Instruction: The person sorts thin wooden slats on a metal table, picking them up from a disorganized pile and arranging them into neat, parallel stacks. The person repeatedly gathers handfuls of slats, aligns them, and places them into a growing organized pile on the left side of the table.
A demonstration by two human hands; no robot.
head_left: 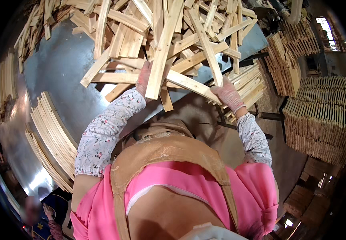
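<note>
My left hand (143, 79), in a pinkish work glove, is closed at the side of a long pale wooden slat (163, 52); its fingers pass behind the wood. My right hand (228, 95), gloved alike, grips the near end of another slat (193, 85) lying crosswise toward my left hand. A third slat (207, 46) slopes down to end at my right fingers; whether they also hold it I cannot tell. Beyond both hands lies a jumbled heap of loose slats (131, 44), some sticking out over the near edge of the metal table.
The grey metal table (57, 56) carries a curved-looking row of slats (55, 124) at left. Below right of it stands a stack of slats (251, 86). Tall stacks of wood (319, 116) fill the far right. Another person's hand (48, 212) shows at lower left.
</note>
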